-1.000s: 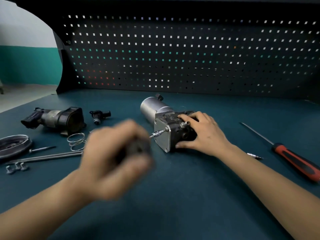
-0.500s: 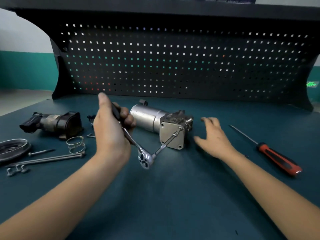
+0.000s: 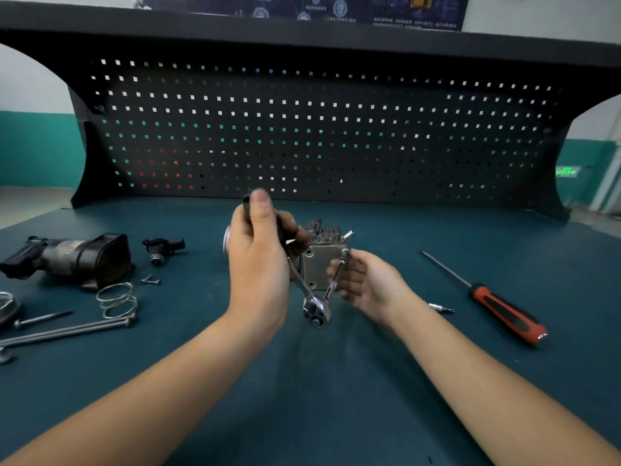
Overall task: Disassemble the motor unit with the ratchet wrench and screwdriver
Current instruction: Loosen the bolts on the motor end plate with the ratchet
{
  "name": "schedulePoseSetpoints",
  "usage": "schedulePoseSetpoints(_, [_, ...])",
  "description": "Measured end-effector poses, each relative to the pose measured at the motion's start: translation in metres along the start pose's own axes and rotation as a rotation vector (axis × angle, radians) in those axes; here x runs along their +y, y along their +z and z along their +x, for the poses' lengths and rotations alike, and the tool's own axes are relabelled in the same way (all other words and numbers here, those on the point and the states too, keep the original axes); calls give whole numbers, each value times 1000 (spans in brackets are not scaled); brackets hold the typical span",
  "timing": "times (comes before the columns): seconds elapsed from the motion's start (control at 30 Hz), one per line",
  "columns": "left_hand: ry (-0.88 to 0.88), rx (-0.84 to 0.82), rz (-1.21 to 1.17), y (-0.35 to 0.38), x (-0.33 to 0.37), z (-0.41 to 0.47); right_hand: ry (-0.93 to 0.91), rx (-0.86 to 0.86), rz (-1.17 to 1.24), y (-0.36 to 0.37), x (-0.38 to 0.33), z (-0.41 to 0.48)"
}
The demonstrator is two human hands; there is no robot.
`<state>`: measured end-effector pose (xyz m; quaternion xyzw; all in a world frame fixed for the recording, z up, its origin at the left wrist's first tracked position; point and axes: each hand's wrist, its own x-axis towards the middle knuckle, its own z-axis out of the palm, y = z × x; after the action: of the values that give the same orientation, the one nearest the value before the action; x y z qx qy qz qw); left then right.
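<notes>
The motor unit (image 3: 321, 255), a silver cylinder with a square end plate, lies at the middle of the dark green bench. My left hand (image 3: 260, 260) grips the black handle of the ratchet wrench (image 3: 314, 307), whose chrome head hangs low in front of the plate. A thin extension bar runs from that head up to a bolt at the plate's upper right corner. My right hand (image 3: 368, 284) curls around this bar beside the plate. The red-handled screwdriver (image 3: 500, 309) lies on the bench to the right, untouched.
At the left lie a removed dark motor part (image 3: 72, 258), a small black fitting (image 3: 163, 248), a coil spring (image 3: 117, 299), long bolts (image 3: 67, 331) and small screws. A bit (image 3: 440, 308) rests by my right wrist. A black pegboard (image 3: 319, 136) closes the back.
My right hand moved left from open above the bench and closed around the extension bar. My left hand shifted right, in front of the motor cylinder, keeping the wrench handle.
</notes>
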<state>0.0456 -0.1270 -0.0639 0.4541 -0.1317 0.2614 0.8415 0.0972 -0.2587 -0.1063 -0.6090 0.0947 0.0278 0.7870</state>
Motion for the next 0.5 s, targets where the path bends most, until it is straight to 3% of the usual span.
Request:
schedulePoseSetpoints(0.1, [21, 8, 7, -1, 0, 0, -341, 343, -475, -8, 3, 13])
schedulePoseSetpoints(0.17, [27, 3, -10, -1, 0, -1, -483, 285, -530, -7, 6, 15])
schedulePoseSetpoints(0.27, [46, -27, -36, -2, 1, -3, -542, 205, -565, -5, 11, 19])
schedulePoseSetpoints(0.43, [119, -84, -27, -10, 6, -9, -658, 243, -666, -5, 14, 10])
schedulePoseSetpoints(0.5, [121, -86, -29, -12, 9, -10, -612, 321, -646, 1, 19, 5])
